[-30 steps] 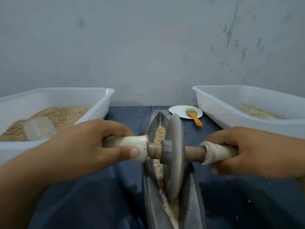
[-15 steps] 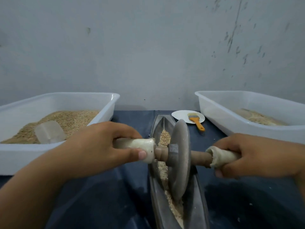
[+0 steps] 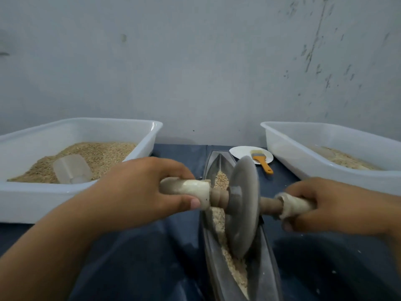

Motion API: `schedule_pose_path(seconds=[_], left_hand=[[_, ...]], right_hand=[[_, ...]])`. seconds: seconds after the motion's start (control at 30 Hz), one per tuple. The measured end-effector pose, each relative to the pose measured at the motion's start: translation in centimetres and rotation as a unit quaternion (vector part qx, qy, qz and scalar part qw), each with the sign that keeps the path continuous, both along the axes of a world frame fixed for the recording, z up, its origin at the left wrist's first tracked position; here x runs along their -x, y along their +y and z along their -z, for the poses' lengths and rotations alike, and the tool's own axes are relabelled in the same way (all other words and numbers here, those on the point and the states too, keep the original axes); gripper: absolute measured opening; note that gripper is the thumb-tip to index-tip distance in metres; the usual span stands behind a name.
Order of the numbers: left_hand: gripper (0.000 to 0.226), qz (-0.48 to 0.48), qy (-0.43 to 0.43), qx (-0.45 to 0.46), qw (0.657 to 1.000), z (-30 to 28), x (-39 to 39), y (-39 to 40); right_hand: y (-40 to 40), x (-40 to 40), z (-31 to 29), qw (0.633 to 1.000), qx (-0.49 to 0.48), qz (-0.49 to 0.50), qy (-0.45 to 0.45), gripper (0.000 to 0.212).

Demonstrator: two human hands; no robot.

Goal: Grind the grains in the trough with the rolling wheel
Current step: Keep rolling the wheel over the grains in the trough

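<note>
1. Left hand is wrapped around the left cloth-wrapped handle of the axle, fingers curled over it, thumb underneath.
2. Right hand is curled around the right wrapped handle in the same way.
3. Rolling wheel stands upright in the trough, its lower edge down in the groove, about mid-length.
4. Trough is long, narrow and dark, lying on the blue-covered desk and running away from the person. Grains lie along its groove, both ahead of the wheel and behind it.
5. Left white tub holds a heap of tan grain with a clear plastic scoop lying on it.
6. Right white tub holds a shallower, paler layer of grain.
7. Small white plate sits between trough and right tub; an orange-handled brush rests on it, handle overhanging the rim.
</note>
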State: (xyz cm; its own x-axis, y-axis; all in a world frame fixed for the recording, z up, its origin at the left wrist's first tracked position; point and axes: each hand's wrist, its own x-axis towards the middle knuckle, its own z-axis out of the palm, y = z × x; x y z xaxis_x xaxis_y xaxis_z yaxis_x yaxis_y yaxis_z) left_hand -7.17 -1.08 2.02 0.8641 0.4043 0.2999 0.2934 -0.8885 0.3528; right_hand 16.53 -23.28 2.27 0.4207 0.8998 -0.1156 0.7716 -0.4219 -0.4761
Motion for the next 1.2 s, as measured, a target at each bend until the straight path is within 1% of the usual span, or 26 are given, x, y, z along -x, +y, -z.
schedule_pose_path(seconds=[0.07, 0.1, 0.17, 0.23, 0.3, 0.33, 0.37, 0.4, 0.47, 0.53, 0.57, 0.6, 0.63, 0.67, 0.73, 0.8, 0.87, 0.9, 0.93, 1.0, 1.1, 1.13, 1.2], left_hand=[[0.052, 0.017, 0.013, 0.025, 0.999, -0.6, 0.5, -0.2], [0.052, 0.018, 0.017, 0.031, 0.999, -0.6, 0.5, -0.1], [0.049, 0.0, 0.015, 0.018, 1.0, -0.1, -0.1, 0.0], [0.046, -0.038, 0.0, -0.017, 0.999, 0.7, -0.9, 0.0], [0.046, -0.063, -0.008, -0.053, 0.997, 1.4, -1.5, 0.0], [0.045, -0.066, -0.007, -0.056, 0.996, 1.6, -1.5, 0.0], [0.044, -0.065, -0.005, -0.049, 0.997, 1.5, -1.5, 0.0], [0.044, -0.059, -0.003, -0.036, 0.998, 1.2, -1.2, 0.1], [0.042, -0.024, 0.002, 0.003, 1.0, 0.3, -0.4, 0.1], [0.047, 0.02, 0.013, 0.041, 0.999, -0.5, 0.3, 0.1], [0.049, 0.033, 0.02, 0.051, 0.998, -0.8, 0.6, 0.1], [0.051, 0.038, 0.026, 0.055, 0.997, -0.9, 0.8, 0.1], [0.052, 0.037, 0.029, 0.055, 0.997, -0.9, 0.8, 0.1], [0.053, 0.028, 0.029, 0.051, 0.998, -0.7, 0.7, 0.2], [0.051, -0.007, 0.015, 0.027, 0.999, 0.0, 0.2, 0.2], [0.043, -0.047, -0.007, -0.018, 0.999, 0.9, -0.7, 0.1], [0.038, -0.061, -0.019, -0.044, 0.997, 1.6, -1.3, 0.0], [0.037, -0.062, -0.021, -0.041, 0.997, 1.7, -1.4, 0.0], [0.038, -0.06, -0.021, -0.031, 0.998, 1.5, -1.3, 0.1], [0.041, -0.03, -0.013, 0.005, 0.999, 0.6, -0.5, 0.3], [0.046, 0.038, -0.001, 0.032, 0.999, -0.8, 1.0, 0.0], [0.045, 0.05, 0.001, 0.029, 0.998, -1.1, 1.2, -0.1], [0.045, 0.053, -0.006, 0.027, 0.998, -1.1, 1.3, -0.1]], right_hand=[[-0.6, 0.3, -0.3, 0.999, 0.021, -0.027, 0.025, 0.049], [-0.5, 0.2, -0.3, 0.999, 0.013, -0.026, 0.015, 0.05], [0.2, -0.3, 0.1, 0.999, -0.023, -0.01, -0.041, 0.048], [1.3, -0.3, 1.1, 0.99, -0.078, 0.029, -0.114, 0.036], [2.4, 0.0, 1.9, 0.974, -0.116, 0.059, -0.187, 0.022], [2.6, 0.1, 2.1, 0.97, -0.122, 0.063, -0.201, 0.02], [2.5, 0.0, 2.0, 0.973, -0.116, 0.058, -0.19, 0.02], [2.1, -0.2, 1.7, 0.981, -0.101, 0.049, -0.157, 0.024], [0.8, -0.2, 0.6, 0.995, -0.045, 0.021, -0.081, 0.045], [-0.3, 0.2, -0.2, 1.0, 0.003, -0.019, -0.014, 0.07], [-0.7, 0.1, -0.4, 0.999, 0.013, -0.033, 0.013, 0.08], [-0.7, 0.0, -0.3, 0.999, 0.014, -0.042, 0.026, 0.083], [-0.6, -0.1, -0.3, 0.999, 0.008, -0.043, 0.018, 0.082], [-0.4, 0.0, -0.1, 0.999, -0.004, -0.036, -0.007, 0.076], [0.5, 0.1, 0.6, 0.996, -0.05, 0.006, -0.079, 0.051], [1.7, 0.3, 1.5, 0.982, -0.104, 0.047, -0.149, 0.029], [2.6, 0.8, 2.0, 0.969, -0.128, 0.063, -0.204, 0.018], [2.6, 0.9, 1.9, 0.967, -0.126, 0.063, -0.21, 0.017], [2.4, 0.8, 1.7, 0.972, -0.115, 0.06, -0.196, 0.018], [1.3, 0.5, 0.8, 0.989, -0.075, 0.035, -0.125, 0.027], [-0.4, 0.7, -0.4, 0.999, -0.009, -0.022, -0.026, 0.052], [-0.7, 0.7, -0.5, 0.999, 0.006, -0.033, -0.009, 0.057], [-0.6, 0.5, -0.5, 0.999, 0.005, -0.037, -0.01, 0.059]])
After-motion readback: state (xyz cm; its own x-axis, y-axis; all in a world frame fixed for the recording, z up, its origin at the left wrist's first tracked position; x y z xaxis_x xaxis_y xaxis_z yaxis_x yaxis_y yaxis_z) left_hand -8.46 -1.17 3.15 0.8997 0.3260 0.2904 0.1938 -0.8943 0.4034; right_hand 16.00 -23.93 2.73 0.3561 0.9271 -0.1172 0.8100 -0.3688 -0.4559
